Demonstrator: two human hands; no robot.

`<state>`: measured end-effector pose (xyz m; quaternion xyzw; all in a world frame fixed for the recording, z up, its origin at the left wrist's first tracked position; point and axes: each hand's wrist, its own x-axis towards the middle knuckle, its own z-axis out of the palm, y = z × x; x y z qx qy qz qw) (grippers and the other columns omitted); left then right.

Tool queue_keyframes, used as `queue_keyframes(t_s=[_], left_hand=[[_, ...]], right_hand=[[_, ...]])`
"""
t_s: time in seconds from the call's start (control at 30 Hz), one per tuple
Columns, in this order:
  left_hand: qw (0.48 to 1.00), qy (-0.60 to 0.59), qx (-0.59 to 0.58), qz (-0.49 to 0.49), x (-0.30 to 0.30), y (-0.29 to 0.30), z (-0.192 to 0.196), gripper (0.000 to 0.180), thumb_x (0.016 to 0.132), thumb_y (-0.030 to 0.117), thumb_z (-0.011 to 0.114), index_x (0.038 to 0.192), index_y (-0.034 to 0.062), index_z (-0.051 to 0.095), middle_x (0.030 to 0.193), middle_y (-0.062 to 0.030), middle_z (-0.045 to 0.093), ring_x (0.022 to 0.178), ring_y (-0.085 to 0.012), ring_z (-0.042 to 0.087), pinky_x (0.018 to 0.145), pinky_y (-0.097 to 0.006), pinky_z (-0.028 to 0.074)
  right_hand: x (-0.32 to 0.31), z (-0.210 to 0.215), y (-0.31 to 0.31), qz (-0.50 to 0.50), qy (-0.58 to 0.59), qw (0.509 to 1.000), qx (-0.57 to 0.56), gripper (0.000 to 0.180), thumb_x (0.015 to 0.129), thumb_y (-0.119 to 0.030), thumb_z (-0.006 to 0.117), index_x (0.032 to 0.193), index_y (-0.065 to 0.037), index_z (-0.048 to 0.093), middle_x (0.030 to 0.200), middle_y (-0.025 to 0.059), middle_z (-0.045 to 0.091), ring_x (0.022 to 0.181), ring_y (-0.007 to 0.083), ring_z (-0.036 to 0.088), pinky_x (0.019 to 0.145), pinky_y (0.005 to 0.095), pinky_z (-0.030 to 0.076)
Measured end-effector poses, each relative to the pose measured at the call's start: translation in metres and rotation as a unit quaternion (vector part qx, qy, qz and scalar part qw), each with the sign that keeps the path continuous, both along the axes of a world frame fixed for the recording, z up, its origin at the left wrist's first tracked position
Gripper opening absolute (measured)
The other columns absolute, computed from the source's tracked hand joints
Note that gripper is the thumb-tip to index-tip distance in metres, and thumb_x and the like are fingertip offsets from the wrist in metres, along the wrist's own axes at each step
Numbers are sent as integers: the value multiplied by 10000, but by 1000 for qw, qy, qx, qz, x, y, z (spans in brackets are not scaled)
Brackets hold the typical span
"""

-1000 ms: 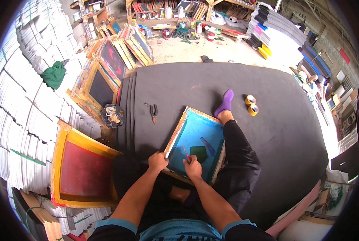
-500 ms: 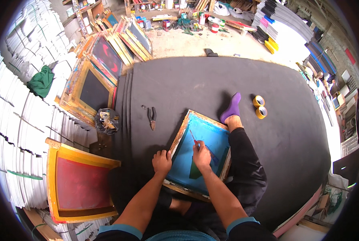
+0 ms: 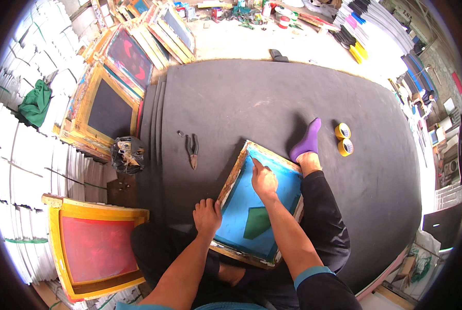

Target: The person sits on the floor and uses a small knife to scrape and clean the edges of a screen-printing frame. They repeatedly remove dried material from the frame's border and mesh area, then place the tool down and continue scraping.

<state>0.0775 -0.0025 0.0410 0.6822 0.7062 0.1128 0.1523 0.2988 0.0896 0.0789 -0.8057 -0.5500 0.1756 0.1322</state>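
A wooden screen-printing frame (image 3: 230, 180) with blue mesh (image 3: 236, 212) lies tilted across my lap, its far end toward the black sheets. A dark green patch (image 3: 256, 223) shows on the lower part of the mesh. My left hand (image 3: 207, 216) grips the frame's left rail, fingers curled at its outer side. Over the mesh, my right hand (image 3: 264, 181) is closed around a slim tool (image 3: 251, 157), its tip near the far left corner. Most of that tool is hidden by my fingers, and its exact kind is unclear.
Pliers (image 3: 192, 151) lie on the black sheets (image 3: 225, 98) left of the frame. Two yellow tape rolls (image 3: 344, 138) sit beyond my purple-socked foot (image 3: 307, 140). A yellow-framed red screen (image 3: 99, 248), a black bag (image 3: 128, 155) and leaning screens (image 3: 109, 109) stand at left.
My right hand has moved up the mesh toward the far left corner with the tool, uncovering more of the green patch. My left hand still grips the rail. The view has shifted slightly.
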Motion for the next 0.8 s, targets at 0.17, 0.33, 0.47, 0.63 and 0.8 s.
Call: queue_keyframes(t_s=[0.17, 0.33, 0.47, 0.63, 0.8], left_hand=[[1000, -17, -16, -6, 0, 2, 6, 323, 1034, 366, 528, 1038, 63, 641, 1054, -153, 646, 1012, -368, 612, 848, -516, 488], [1000, -26, -11, -4, -1, 3, 7, 325, 1024, 352, 537, 1042, 48, 648, 1053, -168, 649, 1005, -380, 616, 837, -534, 489], [999, -28, -16, -8, -1, 3, 9, 317, 1020, 343, 533, 1035, 47, 648, 1038, -169, 643, 995, -385, 612, 834, -538, 487], [1000, -24, -7, -12, 1, 2, 11, 298, 1013, 329, 537, 1015, 49, 640, 1030, -173, 636, 985, -387, 609, 828, -533, 488], [1000, -24, 2, -12, 2, 1, 8, 288, 1012, 323, 539, 1008, 53, 639, 1031, -172, 638, 975, -389, 612, 820, -533, 489]], right_hand=[[0, 3, 6, 20, -95, 995, -20, 410, 1003, -240, 580, 1406, -304, 615, 1033, 187, 693, 898, 395, 732, 766, 523, 596], [1, 14, 14, 72, -163, 983, -35, 491, 942, -151, 586, 1419, -268, 590, 1068, 182, 690, 898, 381, 740, 749, 507, 611], [-5, 16, 19, 102, -202, 971, -79, 558, 910, -116, 570, 1456, -221, 524, 1136, 190, 674, 920, 385, 739, 757, 511, 617], [-11, 27, 26, 70, -150, 977, -131, 537, 917, -135, 574, 1447, -192, 509, 1195, 188, 651, 962, 380, 734, 765, 523, 617], [-2, 20, 22, 80, -141, 982, -95, 535, 918, -134, 573, 1447, -206, 534, 1179, 167, 676, 954, 393, 735, 785, 524, 612]])
